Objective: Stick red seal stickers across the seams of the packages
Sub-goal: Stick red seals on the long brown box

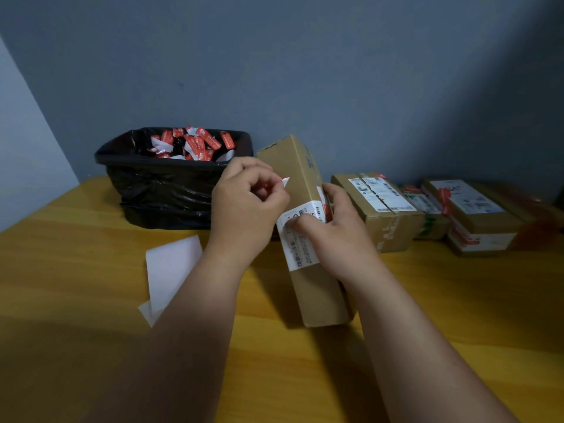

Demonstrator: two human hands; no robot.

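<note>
A long brown cardboard package (317,288) stands on edge in the middle of the table, a white shipping label (297,242) wrapped around it. My right hand (338,230) presses on that label and grips the package from the right side. My left hand (247,196) hovers just left of the package's upper part, its fingers pinched on a small red and white seal sticker (285,181). Most of the sticker is hidden inside the fingers.
A bin lined with a black bag (158,184) stands behind, holding several red and white sticker scraps. White backing paper (171,270) lies left of my arm. Several labelled packages (381,209) with red seals sit in a row at right on the wooden table (76,270).
</note>
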